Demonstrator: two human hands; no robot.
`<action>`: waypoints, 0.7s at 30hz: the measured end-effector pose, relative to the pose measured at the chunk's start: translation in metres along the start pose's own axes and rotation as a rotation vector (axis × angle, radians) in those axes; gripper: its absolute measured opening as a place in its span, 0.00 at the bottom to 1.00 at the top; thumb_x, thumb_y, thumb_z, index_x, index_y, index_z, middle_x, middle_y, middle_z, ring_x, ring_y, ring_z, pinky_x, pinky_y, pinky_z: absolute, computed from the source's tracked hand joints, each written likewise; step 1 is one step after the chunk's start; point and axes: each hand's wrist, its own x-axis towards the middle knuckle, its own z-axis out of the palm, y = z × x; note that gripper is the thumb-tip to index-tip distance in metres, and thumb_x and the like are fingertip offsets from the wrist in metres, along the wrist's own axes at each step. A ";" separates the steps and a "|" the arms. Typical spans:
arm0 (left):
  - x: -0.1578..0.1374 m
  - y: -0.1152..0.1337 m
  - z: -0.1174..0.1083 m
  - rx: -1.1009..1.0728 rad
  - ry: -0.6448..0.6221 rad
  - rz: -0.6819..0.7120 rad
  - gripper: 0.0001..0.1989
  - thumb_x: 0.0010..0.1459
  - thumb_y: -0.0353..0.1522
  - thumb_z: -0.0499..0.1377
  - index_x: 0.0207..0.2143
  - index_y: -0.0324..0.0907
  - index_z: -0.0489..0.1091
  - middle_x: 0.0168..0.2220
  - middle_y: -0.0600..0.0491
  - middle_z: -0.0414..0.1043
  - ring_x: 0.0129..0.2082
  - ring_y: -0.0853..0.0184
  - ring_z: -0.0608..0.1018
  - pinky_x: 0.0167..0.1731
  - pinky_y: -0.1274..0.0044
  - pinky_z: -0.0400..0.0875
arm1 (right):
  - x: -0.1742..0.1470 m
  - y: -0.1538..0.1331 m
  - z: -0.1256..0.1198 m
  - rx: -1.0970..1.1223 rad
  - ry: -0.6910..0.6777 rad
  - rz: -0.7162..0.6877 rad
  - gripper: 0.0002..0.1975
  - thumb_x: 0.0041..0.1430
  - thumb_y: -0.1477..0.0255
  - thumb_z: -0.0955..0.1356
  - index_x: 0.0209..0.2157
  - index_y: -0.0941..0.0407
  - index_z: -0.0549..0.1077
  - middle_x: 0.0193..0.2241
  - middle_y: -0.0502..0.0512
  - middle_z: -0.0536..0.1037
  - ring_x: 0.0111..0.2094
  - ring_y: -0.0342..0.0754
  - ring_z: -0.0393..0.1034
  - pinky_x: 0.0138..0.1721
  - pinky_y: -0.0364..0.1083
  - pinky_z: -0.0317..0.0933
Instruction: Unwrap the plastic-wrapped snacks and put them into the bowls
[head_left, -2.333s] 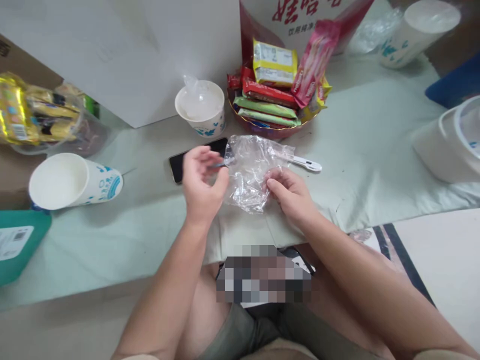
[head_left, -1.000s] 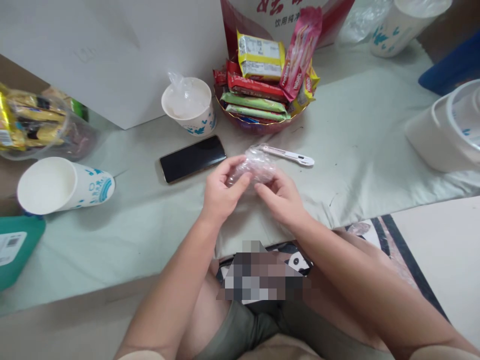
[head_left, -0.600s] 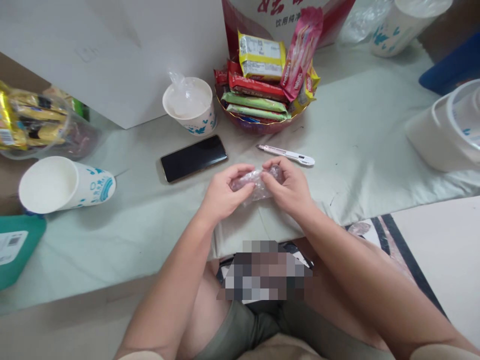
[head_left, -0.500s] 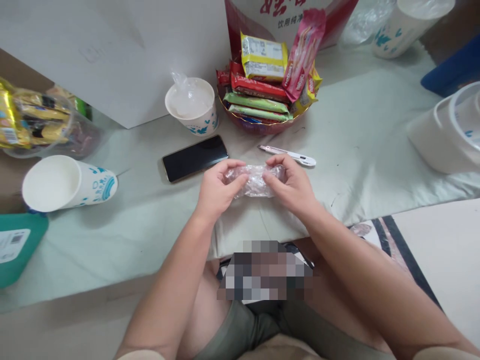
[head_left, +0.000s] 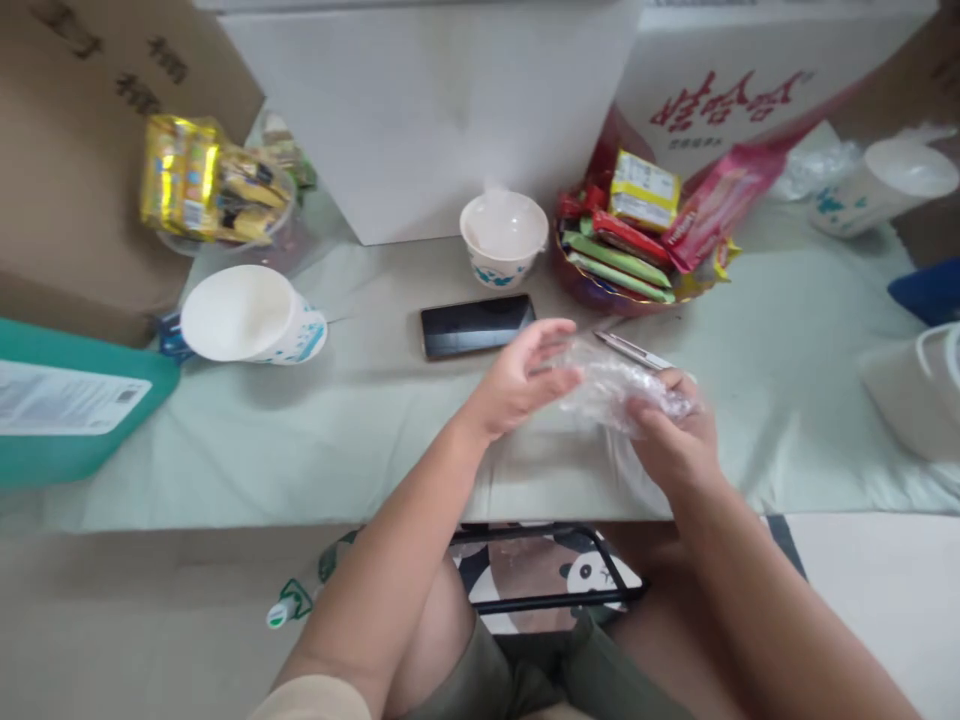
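Observation:
A crumpled clear plastic bag (head_left: 604, 385) is gripped at its right end by my right hand (head_left: 679, 435), thumb on top and fingers curled round it. My left hand (head_left: 517, 380) is at the bag's left edge, fingers and thumb spread apart; whether its fingertips touch the plastic I cannot tell. Just behind the bag lies a slim utility knife (head_left: 630, 348), its right end partly hidden by the right hand. A dark-screened phone (head_left: 476, 328) rests behind my left hand, with a paper cup (head_left: 502, 270) standing beyond it.
A gold-rimmed bowl (head_left: 600, 298) of wrapped snacks stands at the back. To the left are a tilted paper cup (head_left: 247, 315), a tub of snacks (head_left: 281, 215) and a green container (head_left: 67, 450). On the right stand a white bucket (head_left: 911, 390) and another cup (head_left: 855, 200). Boxes line the back.
My hands have moved apart, and the plastic bag, bunched between both before, now stretches looser from my right hand. My left hand's fingers have spread. The view has shifted left.

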 end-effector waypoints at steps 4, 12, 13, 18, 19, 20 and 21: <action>-0.009 0.005 -0.005 0.139 -0.051 -0.057 0.13 0.52 0.38 0.69 0.35 0.41 0.73 0.32 0.53 0.76 0.31 0.68 0.75 0.35 0.75 0.69 | 0.002 -0.024 0.026 -0.117 0.115 0.052 0.15 0.52 0.62 0.74 0.30 0.52 0.65 0.23 0.45 0.67 0.23 0.43 0.58 0.27 0.45 0.52; -0.019 0.019 -0.035 0.161 0.145 0.070 0.17 0.54 0.28 0.55 0.45 0.41 0.77 0.44 0.50 0.81 0.47 0.59 0.79 0.53 0.67 0.72 | 0.035 -0.046 0.096 -0.384 -0.201 -0.448 0.14 0.52 0.70 0.72 0.42 0.52 0.72 0.39 0.55 0.76 0.39 0.50 0.71 0.41 0.50 0.65; -0.020 0.021 -0.039 0.051 0.087 0.069 0.22 0.53 0.27 0.54 0.49 0.41 0.77 0.50 0.50 0.81 0.56 0.57 0.78 0.60 0.66 0.69 | 0.042 -0.045 0.100 -0.380 -0.224 -0.469 0.15 0.53 0.71 0.72 0.43 0.53 0.72 0.40 0.55 0.76 0.40 0.51 0.71 0.41 0.50 0.66; -0.022 0.029 -0.052 -0.200 0.005 -0.072 0.32 0.57 0.32 0.55 0.64 0.42 0.66 0.73 0.50 0.59 0.75 0.53 0.56 0.74 0.61 0.47 | 0.099 -0.065 0.102 -0.459 -0.150 -0.484 0.04 0.54 0.74 0.71 0.34 0.54 0.74 0.29 0.52 0.76 0.29 0.44 0.68 0.32 0.47 0.61; -0.023 0.030 -0.053 -0.197 0.037 -0.110 0.32 0.58 0.34 0.56 0.66 0.42 0.65 0.74 0.49 0.56 0.75 0.53 0.55 0.75 0.60 0.46 | 0.115 -0.073 0.103 -0.536 -0.098 -0.507 0.04 0.53 0.76 0.71 0.32 0.55 0.75 0.29 0.52 0.77 0.28 0.43 0.67 0.31 0.47 0.60; -0.023 0.032 -0.055 -0.192 0.065 -0.136 0.32 0.59 0.35 0.56 0.66 0.42 0.64 0.74 0.49 0.55 0.76 0.53 0.54 0.75 0.59 0.45 | 0.132 -0.081 0.105 -0.636 -0.031 -0.530 0.05 0.51 0.78 0.71 0.32 0.56 0.76 0.29 0.53 0.78 0.29 0.42 0.68 0.33 0.47 0.60; -0.023 0.033 -0.056 -0.186 0.081 -0.148 0.32 0.59 0.36 0.56 0.66 0.43 0.64 0.74 0.49 0.56 0.75 0.53 0.55 0.74 0.59 0.46 | 0.150 -0.089 0.108 -0.746 0.016 -0.534 0.06 0.51 0.80 0.72 0.33 0.58 0.78 0.32 0.55 0.80 0.33 0.43 0.71 0.36 0.48 0.61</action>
